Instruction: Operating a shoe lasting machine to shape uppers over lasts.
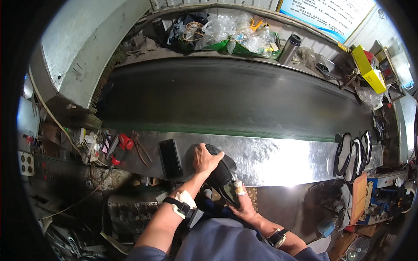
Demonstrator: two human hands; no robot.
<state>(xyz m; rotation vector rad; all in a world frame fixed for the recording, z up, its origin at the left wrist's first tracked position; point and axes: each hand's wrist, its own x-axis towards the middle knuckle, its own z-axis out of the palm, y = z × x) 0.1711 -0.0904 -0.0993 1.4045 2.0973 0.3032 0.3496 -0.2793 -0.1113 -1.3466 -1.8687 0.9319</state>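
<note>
Black shoe [223, 173] pinched by left hand [206, 160] and right hand [245, 209], green tray [217, 47] holding clear plastic bags [221, 28]

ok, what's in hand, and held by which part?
A black shoe-like piece: left hand on its far end, right hand on the end nearer the body.

Blue-grey shirt [222, 243], sleeves [147, 254] stopping around the elbows. Both forearms [159, 224] have black straps [170, 201] over whitish pads [186, 198], plus a dark boxy thing [195, 218] on the left one. Right hand's [244, 208] got pale tape [238, 188] round a finger.
</note>
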